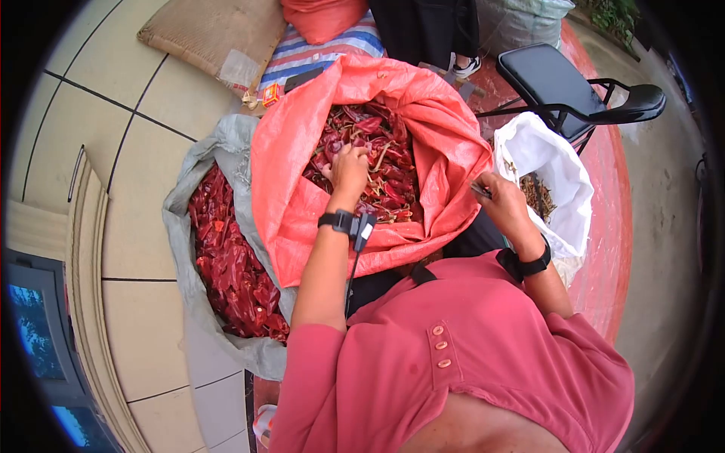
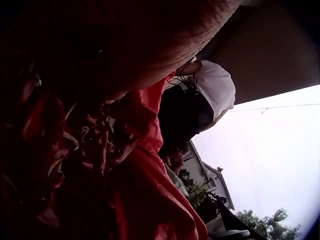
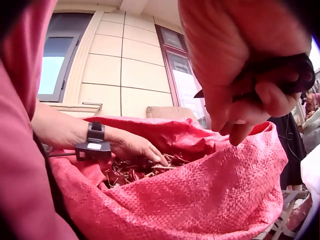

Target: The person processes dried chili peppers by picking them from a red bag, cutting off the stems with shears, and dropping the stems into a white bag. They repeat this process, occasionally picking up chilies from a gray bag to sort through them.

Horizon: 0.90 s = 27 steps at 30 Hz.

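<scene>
A big red woven sack [image 1: 283, 219] stands before the person, its top rolled back around dried red chili peppers [image 1: 393, 177] with pale stems. The left hand [image 1: 349, 172] reaches down among these chilies, fingers loosely bent and touching them; in the right wrist view its fingertips lie by a pale stem. Over the sack's right rim, the right hand [image 1: 507, 205] grips dark-handled scissors [image 3: 299, 75]. Their pointed tip pokes out past the palm in the right wrist view, while the fingers hide much of the rest. The left wrist view is dark, with the palm close above chilies.
On the left, a grey sack [image 1: 177, 204] holds more red chilies. A white sack [image 1: 578, 189] at right contains brown stems. Beyond are a black folding chair [image 1: 555, 79], a standing person's dark-clothed legs [image 1: 423, 30], a striped bag [image 1: 332, 49] and a brown cushion [image 1: 219, 34].
</scene>
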{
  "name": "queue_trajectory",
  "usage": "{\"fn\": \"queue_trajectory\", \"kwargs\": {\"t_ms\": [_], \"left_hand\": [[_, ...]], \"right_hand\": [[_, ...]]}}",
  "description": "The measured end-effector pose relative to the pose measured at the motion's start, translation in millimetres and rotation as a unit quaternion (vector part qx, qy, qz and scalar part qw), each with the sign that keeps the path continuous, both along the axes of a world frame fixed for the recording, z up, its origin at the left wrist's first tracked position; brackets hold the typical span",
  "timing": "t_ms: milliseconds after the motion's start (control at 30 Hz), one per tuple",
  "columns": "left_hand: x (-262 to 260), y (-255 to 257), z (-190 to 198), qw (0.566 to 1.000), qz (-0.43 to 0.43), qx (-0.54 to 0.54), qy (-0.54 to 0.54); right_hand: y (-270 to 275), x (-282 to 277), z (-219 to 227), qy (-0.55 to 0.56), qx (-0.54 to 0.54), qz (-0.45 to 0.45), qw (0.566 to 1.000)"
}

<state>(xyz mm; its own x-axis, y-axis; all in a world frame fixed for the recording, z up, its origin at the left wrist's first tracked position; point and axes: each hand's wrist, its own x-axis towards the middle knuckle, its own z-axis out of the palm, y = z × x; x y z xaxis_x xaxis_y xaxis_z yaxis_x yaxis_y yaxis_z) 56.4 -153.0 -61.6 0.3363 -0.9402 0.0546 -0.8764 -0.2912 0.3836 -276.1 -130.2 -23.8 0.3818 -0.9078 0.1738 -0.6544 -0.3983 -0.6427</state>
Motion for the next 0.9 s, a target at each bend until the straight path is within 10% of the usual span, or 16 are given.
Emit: {"fn": "queue_trajectory", "kwargs": {"t_ms": [267,333,467,567,900], "left_hand": [[-54.4,93.1,10.9,0.993,-0.059,-0.06,-0.084],[-59.4,101.7,11.7,0.986,-0.075,-0.102,-0.112],[-68.6,108.0,22.5,0.98,-0.086,-0.141,-0.114],[-70.2,113.0,23.8,0.975,-0.093,-0.158,-0.125],[-66.2,102.0,49.0,0.949,-0.121,-0.23,0.177]], "right_hand": [[-3.6,48.6,-6.4,-0.011,0.037,0.126,0.991],[-12.1,78.5,-34.1,-0.164,0.061,0.144,0.974],[-13.4,119.9,-5.6,-0.341,0.432,0.057,0.833],[-13.5,138.6,-11.3,-0.461,0.426,0.062,0.776],[0.8,122.2,4.9,-0.438,0.304,0.178,0.827]]}}
